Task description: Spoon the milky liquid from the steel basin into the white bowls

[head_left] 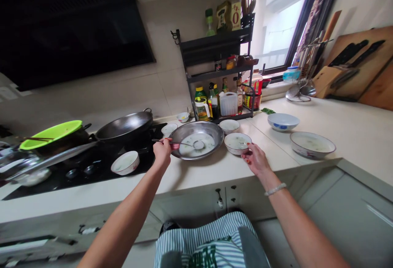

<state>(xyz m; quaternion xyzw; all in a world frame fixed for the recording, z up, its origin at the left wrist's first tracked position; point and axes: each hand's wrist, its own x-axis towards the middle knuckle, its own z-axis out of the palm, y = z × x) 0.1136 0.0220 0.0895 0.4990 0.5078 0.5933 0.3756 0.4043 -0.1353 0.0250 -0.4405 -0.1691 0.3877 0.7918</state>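
My left hand (163, 152) is closed round the handle of a metal ladle (199, 145). The ladle's bowl rests in a whitish soup with green bits, inside a wide steel basin (218, 137) on the counter. With my right hand (255, 159) I grip the right rim of a small soup bowl (236, 150), fingers at its edge and side. That bowl stands just right of the basin and holds the same whitish soup. Behind it is another filled bowl (229, 126). A third filled bowl (169, 129) stands behind the basin's left side.
On the cooktop are a filled bowl (125, 163), a wok (125, 124) and a lime-green colander (52, 134). A blue-patterned bowl (283, 121) and a larger filled bowl (312, 145) stand to the right. Behind the basin rises a black spice rack (215, 47); a knife block (328, 80) is far right.
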